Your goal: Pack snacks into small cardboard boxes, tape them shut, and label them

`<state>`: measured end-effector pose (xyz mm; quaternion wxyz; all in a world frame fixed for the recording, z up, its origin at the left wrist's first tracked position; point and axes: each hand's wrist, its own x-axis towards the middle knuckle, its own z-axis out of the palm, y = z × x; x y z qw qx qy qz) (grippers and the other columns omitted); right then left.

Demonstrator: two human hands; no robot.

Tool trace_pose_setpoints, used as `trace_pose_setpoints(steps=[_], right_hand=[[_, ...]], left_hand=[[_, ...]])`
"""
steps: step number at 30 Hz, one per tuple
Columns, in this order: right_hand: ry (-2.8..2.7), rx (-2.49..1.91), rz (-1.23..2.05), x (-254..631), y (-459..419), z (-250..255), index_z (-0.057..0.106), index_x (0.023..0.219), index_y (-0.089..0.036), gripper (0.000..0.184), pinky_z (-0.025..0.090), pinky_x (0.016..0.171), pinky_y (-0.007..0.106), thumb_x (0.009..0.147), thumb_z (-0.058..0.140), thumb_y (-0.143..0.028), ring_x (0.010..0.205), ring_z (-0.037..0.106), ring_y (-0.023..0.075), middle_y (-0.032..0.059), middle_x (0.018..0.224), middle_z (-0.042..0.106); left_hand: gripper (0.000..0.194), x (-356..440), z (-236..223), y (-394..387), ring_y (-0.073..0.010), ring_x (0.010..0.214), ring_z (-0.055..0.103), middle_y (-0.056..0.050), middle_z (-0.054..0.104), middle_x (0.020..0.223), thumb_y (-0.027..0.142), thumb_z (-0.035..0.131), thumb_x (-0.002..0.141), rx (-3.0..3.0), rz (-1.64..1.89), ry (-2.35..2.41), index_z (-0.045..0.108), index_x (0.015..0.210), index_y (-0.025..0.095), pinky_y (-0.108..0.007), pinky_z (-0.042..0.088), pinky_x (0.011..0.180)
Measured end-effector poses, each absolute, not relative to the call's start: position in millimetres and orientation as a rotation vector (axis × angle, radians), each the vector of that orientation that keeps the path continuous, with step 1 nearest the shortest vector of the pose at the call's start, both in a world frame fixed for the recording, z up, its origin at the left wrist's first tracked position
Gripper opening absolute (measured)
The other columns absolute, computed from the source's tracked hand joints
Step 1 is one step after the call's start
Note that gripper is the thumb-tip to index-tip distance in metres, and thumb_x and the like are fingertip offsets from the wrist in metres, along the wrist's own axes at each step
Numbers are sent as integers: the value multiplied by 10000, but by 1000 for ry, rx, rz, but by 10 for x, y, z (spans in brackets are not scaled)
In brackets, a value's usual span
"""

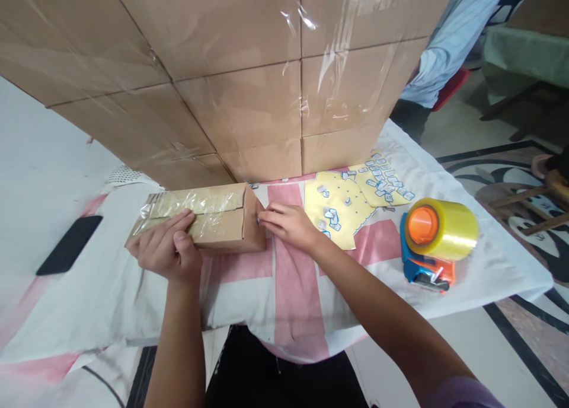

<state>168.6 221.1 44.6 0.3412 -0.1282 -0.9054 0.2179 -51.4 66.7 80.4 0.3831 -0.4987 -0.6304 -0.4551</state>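
Note:
A long cardboard box (217, 224) with clear tape along its top seam lies on the cloth-covered table. My left hand (169, 248) grips its near left side, fingers lying over the top and the thumb along the front. At the box's right end is my right hand (287, 223), its fingertips pinched together against the end face. A small bluish bit shows at those fingertips, too small to name. Just right of that hand lie yellow sheets (317, 206) scattered with small white, blue-edged pieces that look like stickers.
A tall stack of taped cartons (258, 99) rises behind the box. On the right stands a tape dispenser (427, 271) with a big yellow tape roll (457, 230). A black phone-like slab (70, 245) lies at left. Beyond the stack, another person's light-blue sleeve (448, 46) shows.

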Motion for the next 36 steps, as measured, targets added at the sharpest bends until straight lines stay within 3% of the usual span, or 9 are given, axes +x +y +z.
trace_pose_setpoints(steps=[9,18,26,36], right_hand=[[-2419,-373,443,1666,2201,447,681,1153,-273,222,423,694,273,1055,483,-262,786,575,155,25,1023,638],[-2355,-301,646,1717,2268,457,689,1223,-283,294,469,766,272,1058,451,-237,883,639,164,41,1098,673],[-2515,-226,478,1763,2333,598,678,1256,-321,423,376,664,280,1025,367,-150,782,586,171,16,1000,683],[-2501,-204,451,1674,2184,514,685,1104,-271,272,407,667,276,1050,426,-209,799,611,161,22,1007,691]], left_hand=[[366,-512,831,679,-225,768,743,-61,828,881,281,475,988,-1299,-1178,-1586,823,891,222,-446,437,906],[378,-498,870,665,-226,784,754,-46,829,886,326,471,985,-1289,-1173,-1675,815,858,234,-453,434,913],[280,-755,1021,600,-235,883,760,-34,829,937,288,536,983,-1589,-1141,-1781,800,892,265,-451,441,898],[304,-855,954,602,-235,858,758,-41,828,921,306,529,987,-1589,-1270,-1768,804,867,261,-467,436,926]])
